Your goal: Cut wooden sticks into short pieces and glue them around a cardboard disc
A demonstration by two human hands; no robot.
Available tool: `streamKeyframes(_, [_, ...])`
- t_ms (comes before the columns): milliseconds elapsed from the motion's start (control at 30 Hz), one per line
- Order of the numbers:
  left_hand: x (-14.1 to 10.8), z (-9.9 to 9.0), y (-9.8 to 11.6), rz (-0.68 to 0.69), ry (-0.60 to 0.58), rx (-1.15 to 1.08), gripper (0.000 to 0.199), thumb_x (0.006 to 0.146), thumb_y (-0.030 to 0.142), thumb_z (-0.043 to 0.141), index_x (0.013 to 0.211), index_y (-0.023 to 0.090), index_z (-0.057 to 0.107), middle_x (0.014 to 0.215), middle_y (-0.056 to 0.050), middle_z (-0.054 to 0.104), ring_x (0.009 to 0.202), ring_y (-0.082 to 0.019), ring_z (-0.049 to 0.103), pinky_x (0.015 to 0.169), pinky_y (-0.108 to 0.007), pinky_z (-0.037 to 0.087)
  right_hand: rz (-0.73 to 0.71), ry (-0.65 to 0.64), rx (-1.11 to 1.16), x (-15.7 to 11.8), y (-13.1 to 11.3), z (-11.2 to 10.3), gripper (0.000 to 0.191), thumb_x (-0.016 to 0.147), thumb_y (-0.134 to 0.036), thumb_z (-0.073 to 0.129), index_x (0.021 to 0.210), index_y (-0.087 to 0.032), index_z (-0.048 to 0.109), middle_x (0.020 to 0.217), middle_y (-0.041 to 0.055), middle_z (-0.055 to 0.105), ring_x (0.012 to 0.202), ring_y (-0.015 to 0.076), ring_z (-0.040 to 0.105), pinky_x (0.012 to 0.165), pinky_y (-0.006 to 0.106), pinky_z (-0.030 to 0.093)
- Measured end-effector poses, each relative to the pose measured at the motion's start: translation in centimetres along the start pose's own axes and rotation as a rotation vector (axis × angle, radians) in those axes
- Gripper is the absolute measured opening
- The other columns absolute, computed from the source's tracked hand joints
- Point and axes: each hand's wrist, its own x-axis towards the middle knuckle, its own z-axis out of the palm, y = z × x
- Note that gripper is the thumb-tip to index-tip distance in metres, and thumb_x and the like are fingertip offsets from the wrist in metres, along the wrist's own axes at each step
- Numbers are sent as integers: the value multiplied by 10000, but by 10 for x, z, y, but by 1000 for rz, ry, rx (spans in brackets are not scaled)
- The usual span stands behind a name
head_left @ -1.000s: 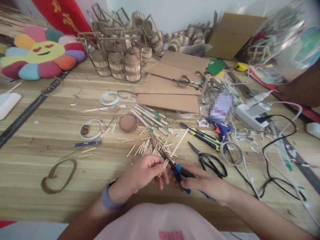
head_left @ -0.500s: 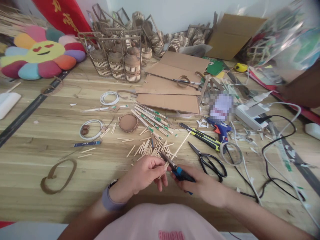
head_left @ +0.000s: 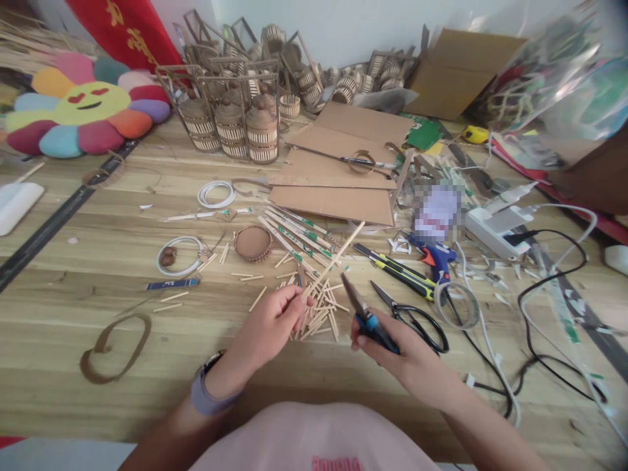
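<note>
My left hand (head_left: 275, 320) pinches the near end of a thin wooden chopstick (head_left: 338, 256), which slants up and to the right. Wrapped in my right hand (head_left: 397, 343) are shears (head_left: 362, 307) with blue and black handles, their dark blades pointing up and left, apart from the chopstick. Between and beyond my hands lies a pile of short cut sticks (head_left: 321, 314), partly covered by my left hand. Several chopsticks in printed paper wrappers (head_left: 294, 229) lie behind the pile, with a small round brown tray (head_left: 252, 243) to their left.
Black-handled scissors (head_left: 422, 324), a yellow-black utility knife (head_left: 397, 271) and a blue glue gun (head_left: 436, 255) lie to the right. Cords trail from a white power strip (head_left: 495, 229). Cardboard (head_left: 333, 199) lies further back, near small lidded woven baskets (head_left: 262, 134).
The shears have moved away from the chopstick, to the right, with my right hand. My left hand has shifted left and up, carrying the chopstick, and more of the cut pile shows.
</note>
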Motion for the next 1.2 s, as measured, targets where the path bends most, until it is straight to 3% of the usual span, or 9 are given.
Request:
streamKeyframes(100, [1,4,0,22,3,228,288,939,383,413,813,188,582,602,38,502,578,-137,471,572,-241,329,-108,264,-157,3,0,6,166,917,-357,473,983,-220,538,995,99,656,867,237,604,796,371,461])
streamKeyframes(200, [0,11,-3,88,-23,341,280,953,358,402,781,200,556,678,15,570,658,-159,528,617,-247,344,-261,385,-211,15,-3,14,144,916,-312,499,1043,-247,522,1326,135,568,1153,285,562,946,425,436])
streamKeyframes(300, [0,15,-7,127,-24,424,279,961,341,397,758,206,533,707,-8,608,674,-178,559,619,-256,341,-320,436,-267,30,0,22,174,904,-293,524,1071,-242,517,1232,139,630,1131,290,588,938,427,453])
streamKeyframes(433, [0,19,-13,167,59,568,251,953,295,412,751,214,537,715,-49,644,655,-207,586,600,-280,310,-276,457,-365,40,10,32,161,906,-312,502,1027,-210,531,911,103,681,860,272,657,739,353,494])
streamKeyframes(633, [0,26,-17,132,131,765,247,940,245,389,762,201,553,660,-84,631,606,-236,583,592,-312,305,-207,507,-429,42,9,41,173,887,-326,487,973,-187,543,878,119,664,830,292,634,733,378,464])
streamKeyframes(700, [0,22,-14,116,82,686,250,939,261,390,755,200,549,674,-71,633,619,-223,578,591,-303,321,-180,471,-346,43,8,36,142,867,-323,509,938,-202,535,849,88,654,797,262,614,725,359,458])
streamKeyframes(867, [3,7,-6,11,-72,143,293,943,401,391,780,204,535,545,34,535,520,-141,500,550,-241,379,-146,315,1,40,6,13,177,826,-375,592,851,-224,503,774,5,606,702,176,561,665,283,453])
streamKeyframes(1000, [6,5,-7,-16,63,77,236,902,380,456,788,196,549,673,2,638,590,-143,572,569,-233,420,-179,320,-64,37,5,11,131,838,-346,582,864,-227,533,824,23,635,742,189,576,711,302,458])
streamKeyframes(1200, [4,10,-7,197,282,321,145,857,318,538,847,211,635,1008,-67,703,1001,-235,619,778,-285,463,-315,280,-130,35,7,25,139,842,-206,554,975,-246,549,981,55,691,869,217,647,788,314,488])
